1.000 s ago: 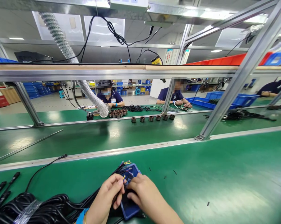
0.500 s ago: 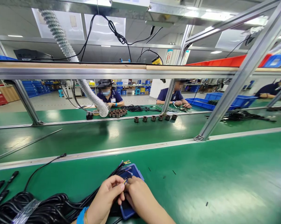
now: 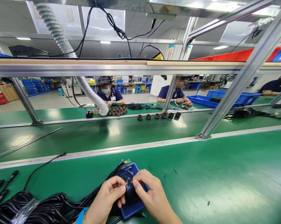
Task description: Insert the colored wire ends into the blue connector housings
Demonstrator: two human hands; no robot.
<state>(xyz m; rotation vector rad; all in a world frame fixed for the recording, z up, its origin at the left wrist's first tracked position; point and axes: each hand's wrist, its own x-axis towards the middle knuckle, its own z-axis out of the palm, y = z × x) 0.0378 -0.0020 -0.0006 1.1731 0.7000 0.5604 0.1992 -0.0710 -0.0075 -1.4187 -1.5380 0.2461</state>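
Over the left side of a small blue bin (image 3: 140,203), my left hand (image 3: 110,194) pinches the coloured wire ends of a black cable. My right hand (image 3: 152,193) is over the bin's right side, thumb and forefinger together; whatever sits between those fingertips is too small to make out. Small black pieces (image 3: 130,186) lie in the bin. Stripped cable ends (image 3: 126,161) with yellow, red and white wires rest across its upper left edge. Their black cables run left to a large coiled bundle (image 3: 54,207) wrapped with clear plastic.
Black connectors (image 3: 13,175) lie at the far left. A metal rail (image 3: 152,145) and a slanted post (image 3: 233,74) stand beyond my hands. Copper-wound parts (image 3: 156,116) line the far bench, where people sit by blue bins (image 3: 245,98). A flexible duct (image 3: 89,93) hangs at left centre.
My right hand has moved right and away from my left hand, uncovering the bin's inside. My left hand keeps its pinch on the wires. The view has shifted slightly.
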